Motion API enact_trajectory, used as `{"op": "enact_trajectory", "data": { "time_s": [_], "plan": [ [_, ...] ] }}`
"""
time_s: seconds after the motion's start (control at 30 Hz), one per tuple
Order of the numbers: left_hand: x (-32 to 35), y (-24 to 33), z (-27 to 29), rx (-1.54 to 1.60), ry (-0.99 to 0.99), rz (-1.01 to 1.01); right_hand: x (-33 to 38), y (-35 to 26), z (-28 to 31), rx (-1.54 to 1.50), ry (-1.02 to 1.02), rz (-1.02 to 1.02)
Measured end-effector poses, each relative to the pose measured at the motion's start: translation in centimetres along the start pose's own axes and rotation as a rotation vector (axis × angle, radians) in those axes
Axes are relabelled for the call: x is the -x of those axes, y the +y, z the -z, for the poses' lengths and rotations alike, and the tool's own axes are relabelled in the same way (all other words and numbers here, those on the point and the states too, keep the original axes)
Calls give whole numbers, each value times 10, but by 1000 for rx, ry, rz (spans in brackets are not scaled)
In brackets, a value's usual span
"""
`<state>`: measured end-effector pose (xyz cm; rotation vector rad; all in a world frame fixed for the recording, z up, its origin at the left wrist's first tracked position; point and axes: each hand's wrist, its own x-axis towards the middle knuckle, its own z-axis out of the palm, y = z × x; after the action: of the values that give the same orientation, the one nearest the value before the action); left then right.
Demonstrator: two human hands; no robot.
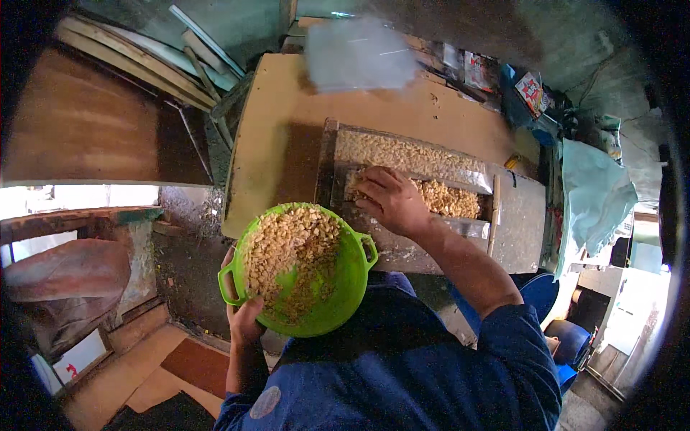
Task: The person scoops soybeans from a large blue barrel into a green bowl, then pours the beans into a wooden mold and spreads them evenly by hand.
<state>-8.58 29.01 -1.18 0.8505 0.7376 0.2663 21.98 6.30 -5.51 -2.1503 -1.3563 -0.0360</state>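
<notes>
My left hand point(248, 316) is closed on the side of a round green plastic basin point(351, 287) with two loop handles. Pale split beans point(291, 241) fill much of the basin, which is tilted in front of my body. Over a long wooden frame point(326, 161) on the bench, my right hand point(392, 201) rests with its fingers bent and apart on a row of loose beans point(449, 200). Part of that row is hidden under the hand. Beyond it lies a second row of beans point(402, 153) that looks covered with clear plastic film.
A tan board point(287, 93) lies under the frame. At its far end is a blurred, translucent plastic sheet point(359, 54). Planks point(136, 61) lean at the far left. A pale green cloth point(593, 194) hangs at the right, above blue drums point(568, 341).
</notes>
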Motion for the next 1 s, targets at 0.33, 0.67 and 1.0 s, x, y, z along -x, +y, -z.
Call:
{"op": "enact_trajectory", "data": {
  "time_s": [0.33,0.67,1.0],
  "plan": [
    [2,6,-18,-65,142,-19,14,3,24,35,-14,-166],
    [2,8,-19,-106,129,52,35,22,32,31,-38,-121],
    [0,6,-20,-97,86,66,37,26,32,33,-3,15]
  ]
}}
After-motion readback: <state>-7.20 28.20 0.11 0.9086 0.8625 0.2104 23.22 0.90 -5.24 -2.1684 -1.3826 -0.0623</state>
